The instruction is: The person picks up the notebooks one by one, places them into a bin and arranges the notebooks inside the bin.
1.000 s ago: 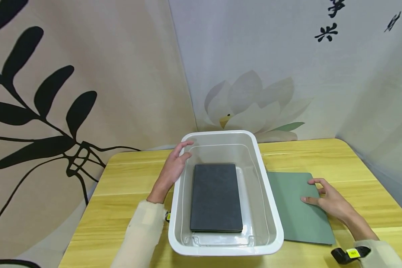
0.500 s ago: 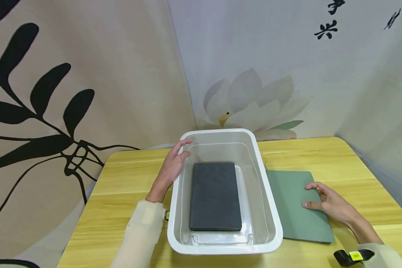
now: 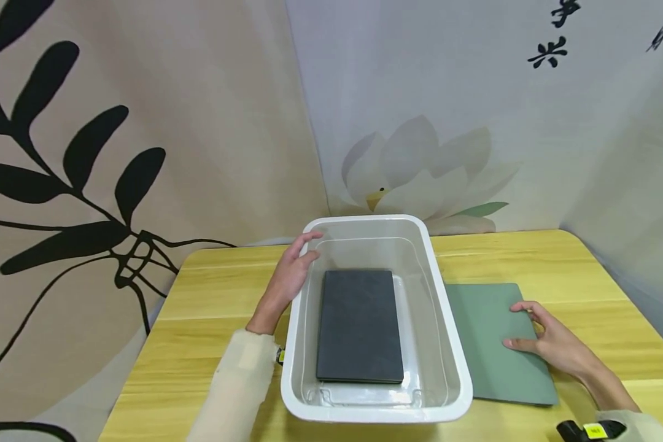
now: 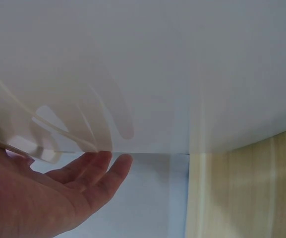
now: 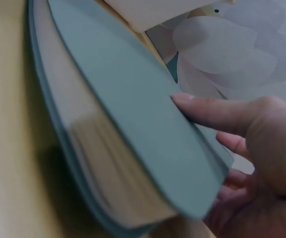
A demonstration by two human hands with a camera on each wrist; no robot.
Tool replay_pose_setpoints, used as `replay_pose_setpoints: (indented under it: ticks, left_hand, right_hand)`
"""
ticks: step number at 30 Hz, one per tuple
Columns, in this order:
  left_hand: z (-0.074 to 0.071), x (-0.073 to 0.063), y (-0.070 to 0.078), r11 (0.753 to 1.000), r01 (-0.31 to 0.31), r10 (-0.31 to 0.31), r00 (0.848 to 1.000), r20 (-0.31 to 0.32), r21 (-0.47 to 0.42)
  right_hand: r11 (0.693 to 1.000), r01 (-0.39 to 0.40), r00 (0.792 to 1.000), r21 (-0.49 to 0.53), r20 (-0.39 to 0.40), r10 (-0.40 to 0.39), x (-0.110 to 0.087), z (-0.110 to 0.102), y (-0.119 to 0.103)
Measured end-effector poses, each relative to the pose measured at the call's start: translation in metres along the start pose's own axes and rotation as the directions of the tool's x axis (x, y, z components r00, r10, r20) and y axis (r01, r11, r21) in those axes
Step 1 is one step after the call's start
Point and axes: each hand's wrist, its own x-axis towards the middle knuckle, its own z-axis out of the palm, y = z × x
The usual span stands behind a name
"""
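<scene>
A white plastic basin (image 3: 457, 393) stands on the wooden table, and a dark grey notebook (image 3: 359, 325) lies flat inside it. My left hand (image 3: 289, 273) holds the basin's left rim near its far end. In the left wrist view, the fingers (image 4: 100, 181) of that hand lie under the rim against the outer wall. A green notebook (image 3: 494, 344) lies to the right of the basin, its left side hidden by the basin's rim. My right hand (image 3: 558, 341) grips its right edge, thumb on the cover. Page edges and the slightly raised cover show in the right wrist view.
The wooden table (image 3: 199, 344) extends to both sides of the basin. Behind it hangs a printed cloth (image 3: 226, 123) with dark leaves, a pale lotus and black characters. A black wrist strap (image 3: 591, 430) circles the right sleeve.
My right hand has shifted slightly nearer along the green notebook's edge. The left hand, basin and dark notebook keep their places; the head view has swung slightly.
</scene>
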Motion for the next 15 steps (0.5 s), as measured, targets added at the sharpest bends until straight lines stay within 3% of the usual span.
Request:
replay_pose_setpoints:
  ticks: [4, 15]
  left_hand:
    - [0.0008, 0.0003, -0.0007, 1.0, 0.005, -0.005, 1.0, 0.007, 0.01]
    - [-0.0011, -0.0002, -0.0001, 1.0, 0.009, -0.009, 1.0, 0.0, 0.016]
  right_hand:
    - [1.0, -0.004, 1.0, -0.01, 0.022, 0.004, -0.0004, -0.0028, 0.0033]
    - [0.99, 0.045, 0.996, 0.137, 0.072, -0.055, -0.0009, -0.0088, -0.0047]
